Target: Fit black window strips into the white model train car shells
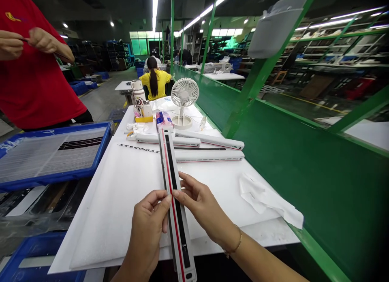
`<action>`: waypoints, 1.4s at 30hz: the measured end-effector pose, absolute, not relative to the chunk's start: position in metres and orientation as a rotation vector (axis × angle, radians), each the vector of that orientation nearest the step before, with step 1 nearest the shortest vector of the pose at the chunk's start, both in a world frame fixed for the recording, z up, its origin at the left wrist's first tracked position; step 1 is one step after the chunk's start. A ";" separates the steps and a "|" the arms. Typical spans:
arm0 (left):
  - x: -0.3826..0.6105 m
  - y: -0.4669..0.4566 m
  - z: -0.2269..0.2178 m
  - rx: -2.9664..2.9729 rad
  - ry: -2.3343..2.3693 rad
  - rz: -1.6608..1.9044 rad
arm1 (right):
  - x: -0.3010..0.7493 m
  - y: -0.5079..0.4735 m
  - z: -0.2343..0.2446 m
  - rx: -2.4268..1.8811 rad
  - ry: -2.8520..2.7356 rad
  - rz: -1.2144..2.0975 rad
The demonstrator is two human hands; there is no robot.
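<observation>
one long white bar (174,201), striped in black and red, is gripped from both sides and points away from the person over a white foam sheet (103,205). the left hand (147,229) is closed on its left edge, and the right hand (202,205) presses its fingertips (182,184) against the right edge, with a thin bracelet (235,243) on that wrist. three similar white bars (209,155) lie farther along the table, with a thin black strip (138,148) beside them and a crumpled white cloth (267,197) to the right. beyond stand a small white fan (184,93) and a steel-capped bottle (138,97). at left, a co-worker in a red shirt (33,71) stands by a blue tray (53,154), fingers (41,39) pinching something thin
</observation>
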State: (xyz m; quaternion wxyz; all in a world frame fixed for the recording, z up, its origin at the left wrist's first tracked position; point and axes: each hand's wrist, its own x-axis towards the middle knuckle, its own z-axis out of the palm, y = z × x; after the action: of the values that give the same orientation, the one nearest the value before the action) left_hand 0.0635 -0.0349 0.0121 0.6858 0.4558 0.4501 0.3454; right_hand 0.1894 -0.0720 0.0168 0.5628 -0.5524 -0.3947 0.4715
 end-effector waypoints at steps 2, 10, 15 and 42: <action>0.065 -0.031 0.015 0.946 0.991 0.802 | 0.190 -0.077 0.017 -1.337 -0.890 1.222; 0.045 -0.020 0.032 1.240 1.003 0.807 | 0.207 -0.095 0.049 -1.277 -0.687 1.444; 0.029 0.006 0.028 2.241 0.938 1.207 | 0.216 -0.100 0.075 -1.292 -0.695 1.553; 0.053 0.019 0.000 2.424 0.581 1.470 | 0.203 -0.097 0.082 -1.191 -0.789 1.358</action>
State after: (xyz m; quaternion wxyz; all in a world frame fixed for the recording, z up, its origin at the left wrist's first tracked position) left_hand 0.0527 0.0194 0.0000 0.1235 0.8311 0.1992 0.5042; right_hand 0.2029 -0.0966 0.0817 0.5523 -0.5035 -0.3338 0.5745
